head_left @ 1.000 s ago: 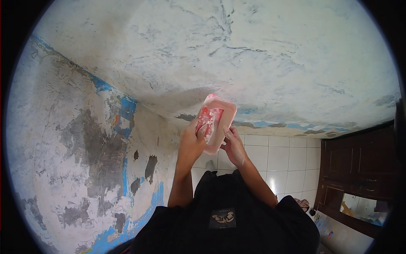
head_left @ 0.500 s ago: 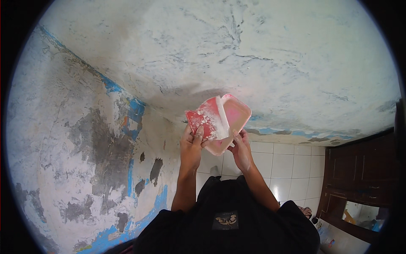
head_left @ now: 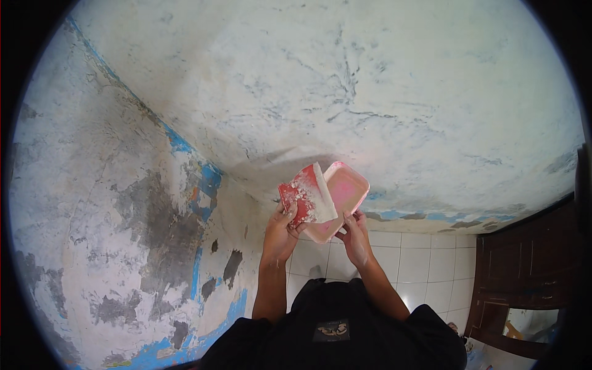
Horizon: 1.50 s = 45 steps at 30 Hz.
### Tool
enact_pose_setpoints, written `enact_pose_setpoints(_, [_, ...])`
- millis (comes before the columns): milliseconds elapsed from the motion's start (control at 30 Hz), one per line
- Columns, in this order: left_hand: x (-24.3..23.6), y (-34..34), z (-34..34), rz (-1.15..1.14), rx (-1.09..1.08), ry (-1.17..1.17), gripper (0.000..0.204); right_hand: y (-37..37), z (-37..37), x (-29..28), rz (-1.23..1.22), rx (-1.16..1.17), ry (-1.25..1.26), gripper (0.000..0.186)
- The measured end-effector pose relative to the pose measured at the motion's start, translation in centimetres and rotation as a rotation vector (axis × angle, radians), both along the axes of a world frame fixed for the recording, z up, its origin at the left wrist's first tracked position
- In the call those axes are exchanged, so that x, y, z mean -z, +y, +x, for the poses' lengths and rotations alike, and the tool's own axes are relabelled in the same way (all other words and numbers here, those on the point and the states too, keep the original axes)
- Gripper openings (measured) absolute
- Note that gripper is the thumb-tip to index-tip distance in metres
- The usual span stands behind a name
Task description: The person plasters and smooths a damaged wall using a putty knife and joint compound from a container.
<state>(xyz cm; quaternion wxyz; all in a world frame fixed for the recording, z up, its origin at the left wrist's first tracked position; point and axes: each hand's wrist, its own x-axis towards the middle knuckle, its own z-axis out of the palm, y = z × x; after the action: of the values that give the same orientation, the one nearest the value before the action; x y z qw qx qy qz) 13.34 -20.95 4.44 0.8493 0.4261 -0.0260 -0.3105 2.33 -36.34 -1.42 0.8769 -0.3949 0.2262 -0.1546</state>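
Note:
My left hand (head_left: 280,235) grips a red putty scraper (head_left: 303,196) by its left side. White putty clings to the scraper's face, thickest along its right edge. My right hand (head_left: 357,237) pinches the lower right rim of a shallow pink tray (head_left: 348,190), which has a beige, putty-smeared inside with pinker patches. The scraper overlaps the tray's left part and hides it; whether the two touch I cannot tell. Both are held up in front of the wall (head_left: 394,92), near the room's corner.
On the left, a second wall (head_left: 163,228) shows grey patches and flaking blue paint. White floor tiles (head_left: 413,259) lie below. A dark wooden cabinet (head_left: 524,259) stands at the right. Blue peeling paint (head_left: 444,216) runs along the foot of the facing wall.
Both hands, the scraper and the tray sit lower in the picture. The walls and floor have shifted down too, so the view has tilted. Both grips stay the same.

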Motion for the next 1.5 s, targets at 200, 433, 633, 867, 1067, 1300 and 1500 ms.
enact_pose_setpoints(200, [-0.9,0.9,0.6,-0.086,0.076,0.035,0.031,-0.4,-0.2,0.6,-0.013,-0.005,-0.02,0.066])
enact_pose_setpoints(433, [-12.8,-0.1,3.1,-0.109,0.087,-0.261,0.036,-1.0,-0.2,1.6,-0.015,-0.039,-0.025,0.069])
enact_pose_setpoints(633, [-38.4,-4.7,5.0,0.058,-0.489,-1.588,0.034,-1.2,0.1,1.0,-0.013,-0.053,-0.051,0.073])
enact_pose_setpoints(867, [-55.4,-16.3,5.5,0.195,-1.311,-2.468,0.037,-0.9,-1.0,0.2,-0.061,-0.116,-0.074,0.038])
enact_pose_setpoints(1067, [-49.3,-21.2,8.6,0.693,-1.403,-2.618,0.043,-1.5,-1.9,0.6,-0.035,-0.002,0.015,0.033])
enact_pose_setpoints(1300, [-45.4,-16.3,4.5,0.84,-1.032,-2.614,0.054,-3.2,-3.4,-1.1,-0.116,-0.037,-0.054,0.036])
enact_pose_setpoints(1500, [-55.9,-10.6,4.4,0.647,-1.2,-2.275,0.057,-3.2,-4.1,1.6,-0.122,0.05,-0.047,0.033])
